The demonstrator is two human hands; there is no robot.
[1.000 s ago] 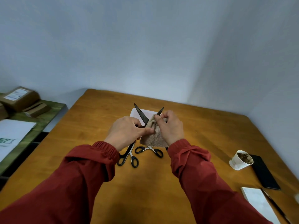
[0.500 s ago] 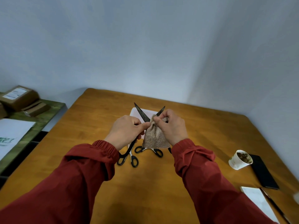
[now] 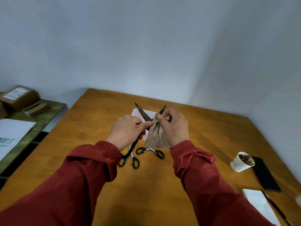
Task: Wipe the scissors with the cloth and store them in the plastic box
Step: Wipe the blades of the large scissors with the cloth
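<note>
Since a second ago, the right hand [image 3: 174, 126] and cloth [image 3: 155, 137] sit nearer the blade tip. Head view: the left hand [image 3: 127, 132] clamps the open scissors [image 3: 143, 114] at the pivot, and the plastic box [image 3: 133, 112] lies just beyond both hands. The right hand pinches cloth round the right blade. Risk: cloth slipping off the point bares fingertips to the edge; closing blades would nip the left thumb.

Nothing legible. Shipping label [image 3: 15, 93] on cardboard box [image 3: 26, 99]: print too small. White sheet [image 3: 14, 134] at left edge: green lettering, cropped and blurred, unreadable.
</note>
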